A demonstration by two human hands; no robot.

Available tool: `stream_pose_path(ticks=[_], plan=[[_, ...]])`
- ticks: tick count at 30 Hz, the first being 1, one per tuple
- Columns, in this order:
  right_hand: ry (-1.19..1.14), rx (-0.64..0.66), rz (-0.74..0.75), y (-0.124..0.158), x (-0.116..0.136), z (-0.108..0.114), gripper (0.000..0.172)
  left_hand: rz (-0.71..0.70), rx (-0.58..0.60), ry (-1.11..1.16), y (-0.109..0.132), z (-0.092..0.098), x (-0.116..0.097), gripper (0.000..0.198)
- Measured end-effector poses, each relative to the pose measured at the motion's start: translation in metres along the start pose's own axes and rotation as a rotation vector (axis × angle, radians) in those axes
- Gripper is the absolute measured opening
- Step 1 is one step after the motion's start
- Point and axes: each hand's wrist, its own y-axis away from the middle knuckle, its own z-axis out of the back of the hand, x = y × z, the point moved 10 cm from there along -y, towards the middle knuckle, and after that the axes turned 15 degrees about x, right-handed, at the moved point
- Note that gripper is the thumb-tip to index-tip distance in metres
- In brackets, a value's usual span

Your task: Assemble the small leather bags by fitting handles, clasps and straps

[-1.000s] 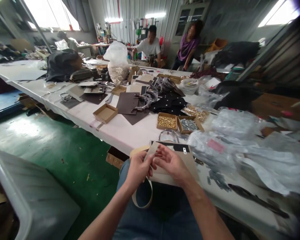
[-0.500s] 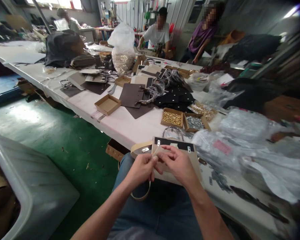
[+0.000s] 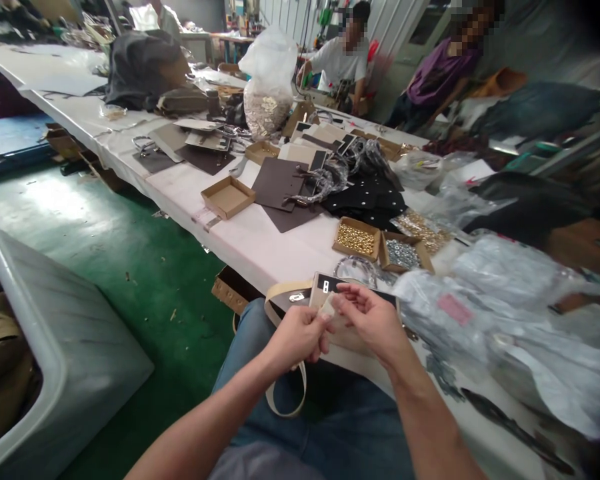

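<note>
My left hand (image 3: pixel 300 333) is closed, pinching the end of a beige strap (image 3: pixel 303 393) between thumb and fingers. The strap loops down over my lap. My right hand (image 3: pixel 375 323) has its thumb and bent fingers on the same strap end, facing the left. Behind both hands lies a beige bag panel (image 3: pixel 350 343) with a black band and a small metal plate (image 3: pixel 326 287); my right hand covers part of it. A metal fitting (image 3: pixel 297 297) sits on a dark piece left of the panel.
Open boxes hold gold studs (image 3: pixel 355 240) and silver rivets (image 3: pixel 400 253). Beyond them are a shallow cardboard box (image 3: pixel 229 198), dark panels (image 3: pixel 280 183) and wrapped handles. Plastic bags (image 3: pixel 460 313) lie to the right, a grey bin (image 3: pixel 80 360) stands at left. Two people work across the table.
The view has shifted, moving the scene rightward. The strap end now shows its flat pale face between my hands, where it looked thin and edge-on before.
</note>
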Motion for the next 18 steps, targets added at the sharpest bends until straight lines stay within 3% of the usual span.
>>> stream_pose_path(ticks=[3, 11, 18], plan=[[-0.006, 0.024, -0.027, -0.001, -0.003, -0.003, 0.068, 0.007, -0.013, 0.012, 0.001, 0.002, 0.002, 0.055], [0.082, 0.059, 0.030, 0.000, 0.004, -0.004, 0.053, 0.013, -0.019, 0.010, 0.001, 0.003, 0.006, 0.057], [0.522, -0.139, 0.123, 0.003, 0.034, 0.007, 0.026, 0.018, -0.025, 0.064, -0.003, -0.006, 0.015, 0.055]])
